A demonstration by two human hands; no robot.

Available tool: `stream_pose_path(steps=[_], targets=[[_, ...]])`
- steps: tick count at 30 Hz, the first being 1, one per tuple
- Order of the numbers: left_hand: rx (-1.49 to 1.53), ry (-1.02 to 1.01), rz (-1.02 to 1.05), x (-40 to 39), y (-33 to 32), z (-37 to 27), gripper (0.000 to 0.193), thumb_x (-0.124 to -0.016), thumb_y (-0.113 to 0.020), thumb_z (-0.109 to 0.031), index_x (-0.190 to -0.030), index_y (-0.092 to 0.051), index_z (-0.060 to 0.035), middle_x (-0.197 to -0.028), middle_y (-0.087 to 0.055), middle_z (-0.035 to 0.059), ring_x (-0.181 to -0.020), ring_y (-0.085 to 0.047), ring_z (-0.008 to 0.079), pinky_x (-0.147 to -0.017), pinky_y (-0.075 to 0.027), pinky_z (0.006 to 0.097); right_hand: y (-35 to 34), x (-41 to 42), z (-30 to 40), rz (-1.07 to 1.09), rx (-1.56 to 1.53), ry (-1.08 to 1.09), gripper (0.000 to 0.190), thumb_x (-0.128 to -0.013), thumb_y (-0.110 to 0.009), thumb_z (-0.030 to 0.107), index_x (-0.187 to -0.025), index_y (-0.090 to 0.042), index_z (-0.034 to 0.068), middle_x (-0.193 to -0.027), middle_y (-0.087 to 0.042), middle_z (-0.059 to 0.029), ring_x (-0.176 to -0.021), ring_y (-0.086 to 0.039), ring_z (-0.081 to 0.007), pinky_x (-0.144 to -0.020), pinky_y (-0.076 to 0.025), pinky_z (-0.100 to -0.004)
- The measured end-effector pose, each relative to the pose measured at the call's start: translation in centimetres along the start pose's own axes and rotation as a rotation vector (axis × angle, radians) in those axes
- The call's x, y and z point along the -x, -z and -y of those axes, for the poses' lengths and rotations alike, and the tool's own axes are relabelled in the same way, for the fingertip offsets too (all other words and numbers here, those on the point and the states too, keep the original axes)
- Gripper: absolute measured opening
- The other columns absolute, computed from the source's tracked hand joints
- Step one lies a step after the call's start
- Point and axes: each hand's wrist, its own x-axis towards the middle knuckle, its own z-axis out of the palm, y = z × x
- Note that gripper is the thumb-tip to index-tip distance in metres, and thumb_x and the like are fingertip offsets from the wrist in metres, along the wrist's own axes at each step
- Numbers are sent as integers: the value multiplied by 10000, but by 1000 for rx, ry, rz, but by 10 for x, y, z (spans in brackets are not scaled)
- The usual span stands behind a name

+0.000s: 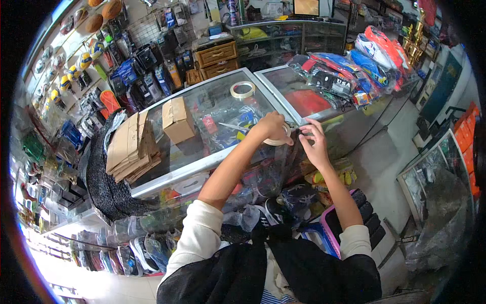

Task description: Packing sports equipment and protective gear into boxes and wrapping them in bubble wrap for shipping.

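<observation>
My left hand (pixel 271 126) reaches over the glass display counter (pixel 195 173), gripping a roll of tape (pixel 274 143) near the counter's front right corner. Just beside it, my right hand (pixel 314 142) is raised with its fingers apart. Whether a thin strip of tape runs between the hands cannot be made out. A pair of scissors (pixel 232 126) lies on the glass left of my left hand, its handles partly hidden. Farther back rests a second tape roll (pixel 243 96). A small closed cardboard box (pixel 178 121) stands on the counter's left half.
Flattened cardboard pieces (pixel 127 146) are stacked at the counter's left end, by a black mesh-like roll (pixel 99 182). Plastic-packed goods (pixel 334 78) cover the right counter. Shoes (pixel 271 212) and a pink-edged item (pixel 330 228) sit low before me. A framed panel (pixel 436 182) leans at right.
</observation>
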Motion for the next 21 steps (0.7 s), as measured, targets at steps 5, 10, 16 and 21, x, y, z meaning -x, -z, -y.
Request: stream_pose_path(steps=[5,10,16,21], targets=[[47,-56,43,-5,2,9,918,-501,-809,-569,-1127,-596,68,-1202,-545,257,-1167,-504,383,-971,-443,408,-6,-3,-7,31,-34,-30,195,-833,-628,50,-1024,-589,30,-1275,-453,-85,-928,-582,-165,-785,-490,-308],[-10,30,-71,-7,-8,9,845,-455,-828,-524,-1041,-646,57,-1128,-587,257,-1102,-553,380,-937,-467,397,-7,-3,-9,47,-60,-54,199,-835,-628,53,-1029,-586,31,-1264,-457,-80,-936,-582,-163,-784,-489,-304],[234,-57,18,-6,8,12,765,-489,-825,-412,-1073,-644,49,-1062,-629,246,-1017,-605,352,-899,-482,369,3,0,-14,17,-80,-65,185,-845,-623,59,-1025,-582,42,-1252,-461,-75,-938,-581,-161,-775,-490,-295],[297,-82,15,-4,13,10,729,-493,-829,-381,-1063,-651,37,-1068,-632,227,-989,-623,325,-873,-494,351,3,-1,-15,-2,-114,-80,180,-851,-626,70,-1023,-578,45,-1239,-467,-69,-943,-582,-157,-769,-490,-295]])
